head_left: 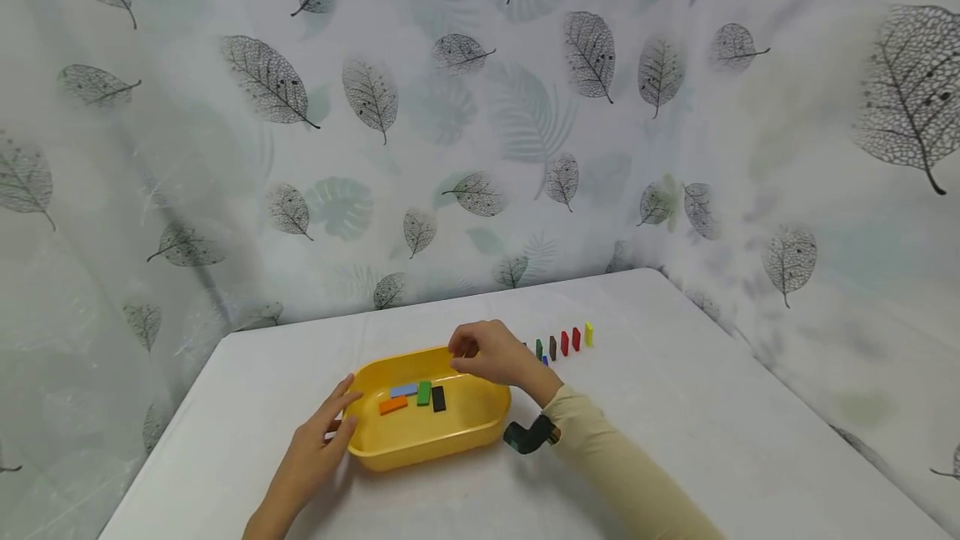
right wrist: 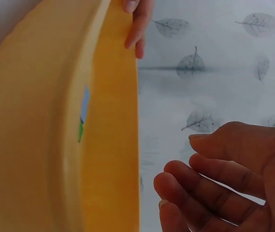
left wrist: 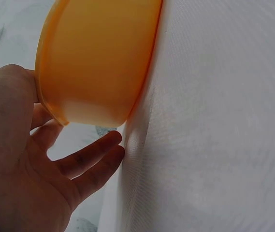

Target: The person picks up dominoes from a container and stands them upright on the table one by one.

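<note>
A yellow plastic basin [head_left: 420, 446] stands on the white table. Inside it lie four-sided flat blocks: a light blue block [head_left: 403, 391], an orange block [head_left: 393, 405], a green block [head_left: 424, 393] and a black block [head_left: 438, 399]. My left hand [head_left: 318, 440] holds the basin's left end, with thumb and some fingers at the rim and two fingers stretched below it in the left wrist view. Above the basin's far right rim is my right hand [head_left: 491, 352], its fingers loosely bent. In the right wrist view, nothing shows between those fingers [right wrist: 214, 193].
Behind the right hand, small upright blocks stand in a line, including a yellow block [head_left: 588, 334], a red block [head_left: 576, 339], a brown block [head_left: 552, 347] and a dark green block [head_left: 539, 349]. The right wrist partly hides the line. A leaf-patterned curtain [head_left: 465, 132] surrounds the table [head_left: 660, 440].
</note>
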Demonstrator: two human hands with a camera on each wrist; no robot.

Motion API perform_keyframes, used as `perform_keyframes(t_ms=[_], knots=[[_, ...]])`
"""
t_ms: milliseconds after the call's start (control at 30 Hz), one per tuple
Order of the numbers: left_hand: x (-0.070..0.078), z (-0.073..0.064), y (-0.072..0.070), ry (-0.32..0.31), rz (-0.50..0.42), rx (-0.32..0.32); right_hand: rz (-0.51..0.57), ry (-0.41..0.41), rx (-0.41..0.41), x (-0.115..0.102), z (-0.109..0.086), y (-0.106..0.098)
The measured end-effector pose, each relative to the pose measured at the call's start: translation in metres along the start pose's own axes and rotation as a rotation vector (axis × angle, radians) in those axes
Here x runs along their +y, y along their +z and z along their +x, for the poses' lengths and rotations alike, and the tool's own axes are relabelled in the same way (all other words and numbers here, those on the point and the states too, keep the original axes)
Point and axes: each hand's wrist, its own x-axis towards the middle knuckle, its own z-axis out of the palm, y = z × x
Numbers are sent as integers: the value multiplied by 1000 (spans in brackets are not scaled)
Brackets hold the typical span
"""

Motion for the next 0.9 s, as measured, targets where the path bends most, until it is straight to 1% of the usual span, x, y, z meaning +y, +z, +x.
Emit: perform_keyframes(t_ms=[233, 567, 767, 900], knots=[[-1, 1, 0, -2, 0, 0, 9, 45, -47, -1, 8, 16], [-1, -1, 1, 1, 0, 0, -69, 80, -109, 2, 18, 40], [0, -1, 0, 15, 11, 11, -171, 149, -166, 2, 18, 52], [1, -1, 0, 19, 11, 13, -195, 224, -202, 4, 19, 61]])
